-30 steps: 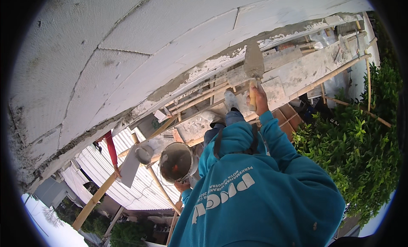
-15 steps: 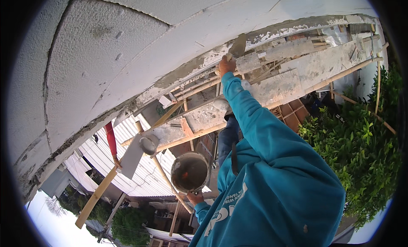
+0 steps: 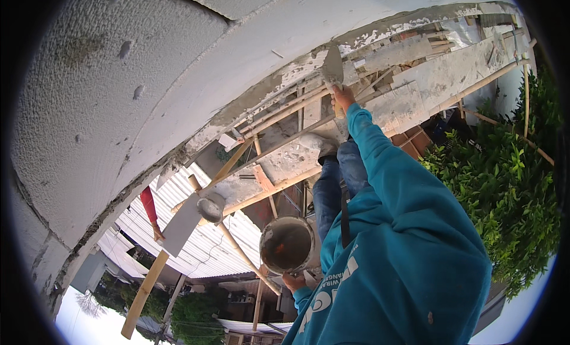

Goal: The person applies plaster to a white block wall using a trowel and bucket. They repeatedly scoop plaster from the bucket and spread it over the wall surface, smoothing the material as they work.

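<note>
My right hand (image 3: 343, 97) grips the handle of a trowel (image 3: 332, 65), whose mortar-coated blade lies along a rough grey mortar band (image 3: 249, 98) on the white block wall (image 3: 148, 78); whether it touches is unclear. Low in the picture, my left hand (image 3: 293, 282) holds a round mortar bucket (image 3: 287, 250) by its edge or handle, beside my legs. The inside of the bucket is grey with a small orange patch at the bottom.
A narrow scaffold walkway of stained boards (image 3: 279, 161) on bamboo poles (image 3: 475, 81) runs beneath me, bearing a smaller container (image 3: 211, 209). At left, a co-worker's red sleeve (image 3: 148, 205) and hand reach to a pale board (image 3: 181, 226) and timber (image 3: 142, 294). Leafy branches (image 3: 499, 190) fill the right.
My right hand and trowel have moved up and leftward from a second ago toward the mortar band. The bucket in my left hand appears farther right and lower, and the view has shifted.
</note>
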The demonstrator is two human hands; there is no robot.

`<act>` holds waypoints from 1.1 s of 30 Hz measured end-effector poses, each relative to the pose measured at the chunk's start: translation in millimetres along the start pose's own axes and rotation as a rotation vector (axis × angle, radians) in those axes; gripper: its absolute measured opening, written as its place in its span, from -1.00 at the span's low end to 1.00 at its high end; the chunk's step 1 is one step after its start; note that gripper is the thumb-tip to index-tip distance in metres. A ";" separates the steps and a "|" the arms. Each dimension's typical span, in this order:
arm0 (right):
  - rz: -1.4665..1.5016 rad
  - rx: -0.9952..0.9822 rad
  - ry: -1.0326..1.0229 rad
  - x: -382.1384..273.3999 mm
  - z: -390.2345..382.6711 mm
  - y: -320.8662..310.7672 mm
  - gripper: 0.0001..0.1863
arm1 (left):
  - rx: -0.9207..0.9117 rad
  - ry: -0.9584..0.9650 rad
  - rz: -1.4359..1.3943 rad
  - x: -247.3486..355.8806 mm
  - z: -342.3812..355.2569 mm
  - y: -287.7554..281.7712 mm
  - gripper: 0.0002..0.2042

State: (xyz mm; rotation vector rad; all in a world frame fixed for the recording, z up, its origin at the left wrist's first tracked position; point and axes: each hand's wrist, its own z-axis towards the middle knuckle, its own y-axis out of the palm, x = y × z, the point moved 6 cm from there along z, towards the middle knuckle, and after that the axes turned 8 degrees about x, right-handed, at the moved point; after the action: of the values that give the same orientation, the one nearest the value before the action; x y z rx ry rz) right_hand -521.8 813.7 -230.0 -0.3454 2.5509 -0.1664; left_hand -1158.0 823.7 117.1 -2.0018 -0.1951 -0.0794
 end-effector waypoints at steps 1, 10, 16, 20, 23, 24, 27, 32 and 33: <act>0.063 -0.012 -0.025 -1.5 5.2 10.3 -0.66 | 0.003 0.023 -0.033 4.0 4.6 -2.1 -0.68; 0.150 0.069 -0.090 68.4 -2.8 161.7 -0.57 | -0.048 -0.232 -0.211 7.7 27.6 -14.4 -0.64; -0.283 -0.028 0.013 117.6 -24.4 162.4 -0.48 | -0.040 0.016 -0.046 18.2 38.0 -20.5 -0.62; -0.729 -0.031 -0.386 97.4 -33.4 106.3 -0.50 | -0.010 -0.020 -0.117 -0.1 36.5 -14.8 -0.65; -0.877 -0.180 -0.475 76.8 -26.5 71.4 -0.43 | -0.021 0.017 -0.161 -6.4 41.9 -9.2 -0.66; -0.953 -0.226 -0.525 68.2 -24.9 60.5 -0.44 | -0.064 0.048 -0.130 -5.0 44.6 -7.2 -0.65; -1.070 -0.299 -0.551 46.8 -23.3 34.6 -0.46 | -0.124 -0.022 -0.171 0.7 49.1 -1.6 -0.65; -1.042 -0.335 -0.397 27.2 -39.9 -11.2 -0.43 | -0.028 -0.021 -0.381 27.2 57.4 6.1 -0.68; -1.012 -0.337 -0.466 19.2 -47.3 -21.1 -0.42 | -0.009 0.024 -0.323 33.3 59.9 9.4 -0.68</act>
State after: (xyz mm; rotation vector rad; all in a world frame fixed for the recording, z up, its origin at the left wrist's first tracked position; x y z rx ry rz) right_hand -558.7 790.3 -196.1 -1.5737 1.7305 -0.0127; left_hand -1125.5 877.4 88.1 -1.9613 -0.5015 -0.3101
